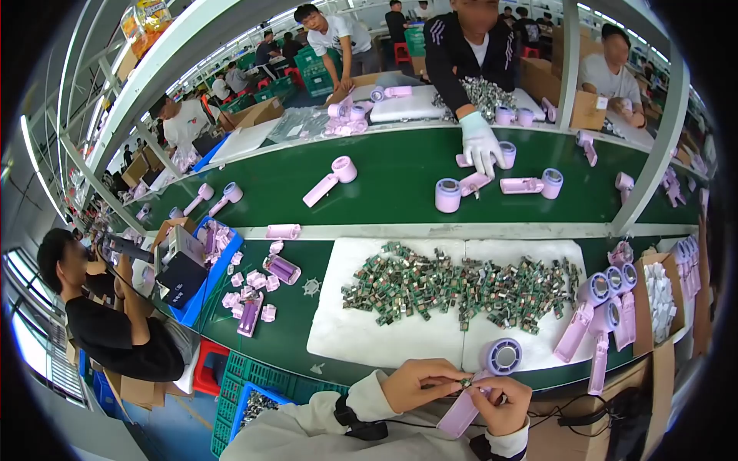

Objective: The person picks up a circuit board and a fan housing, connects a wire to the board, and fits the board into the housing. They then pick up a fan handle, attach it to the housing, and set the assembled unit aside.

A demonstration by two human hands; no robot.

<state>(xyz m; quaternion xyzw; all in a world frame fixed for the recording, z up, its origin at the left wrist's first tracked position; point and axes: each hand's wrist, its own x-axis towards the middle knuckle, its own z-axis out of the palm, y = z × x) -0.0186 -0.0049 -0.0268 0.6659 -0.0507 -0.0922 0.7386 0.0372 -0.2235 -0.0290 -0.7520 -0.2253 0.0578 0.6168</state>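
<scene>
Near the bench's front edge, a pink handheld fan with a round, grey-grilled head lies tilted across my right hand. The fingers of that hand are closed around its open handle shell. My left hand pinches a small green circuit board at the handle, close to my right fingertips. How the board sits in the handle is hidden by my fingers. Just beyond my hands, a heap of small green circuit boards is spread over white foam sheets.
Several pink fans lie at the right beside a carton of white parts. Pink shell pieces are scattered at the left. Across the green conveyor, a co-worker's white-gloved hand touches a fan. A metal post stands at the right.
</scene>
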